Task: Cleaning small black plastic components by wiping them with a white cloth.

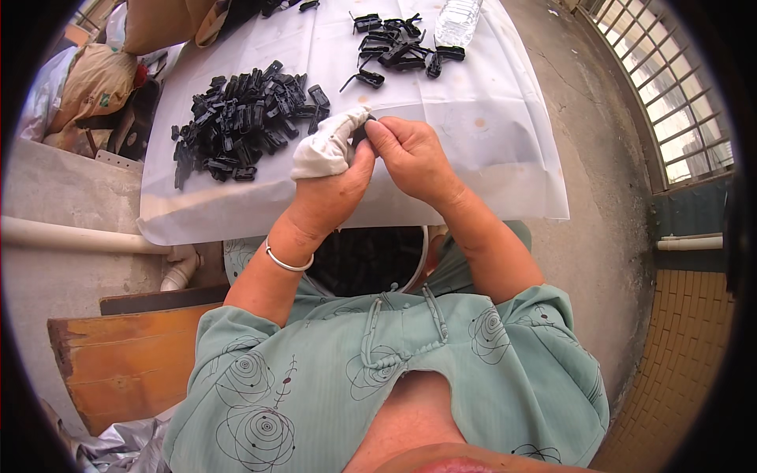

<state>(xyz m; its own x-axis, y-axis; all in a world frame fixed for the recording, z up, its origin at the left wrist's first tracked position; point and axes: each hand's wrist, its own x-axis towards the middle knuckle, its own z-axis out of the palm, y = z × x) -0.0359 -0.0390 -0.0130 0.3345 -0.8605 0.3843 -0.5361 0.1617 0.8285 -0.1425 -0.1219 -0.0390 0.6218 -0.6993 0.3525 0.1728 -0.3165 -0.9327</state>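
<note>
Below the near edge of the white-sheeted table (pixel 489 177), a round container with pale rim (pixel 426 254) holds dark pieces. Above the table's near part, the left hand (pixel 343 172), its fingers covered by white fabric (pixel 319 151), and the right hand (pixel 414 158) are both closed on a small black plastic piece (pixel 359 132). It lies between them, equally near; its long axis is too hidden to tell. A big heap of black plastic clips (pixel 244 118) lies on the table's left part, a smaller black cluster (pixel 398 47) toward its far right.
</note>
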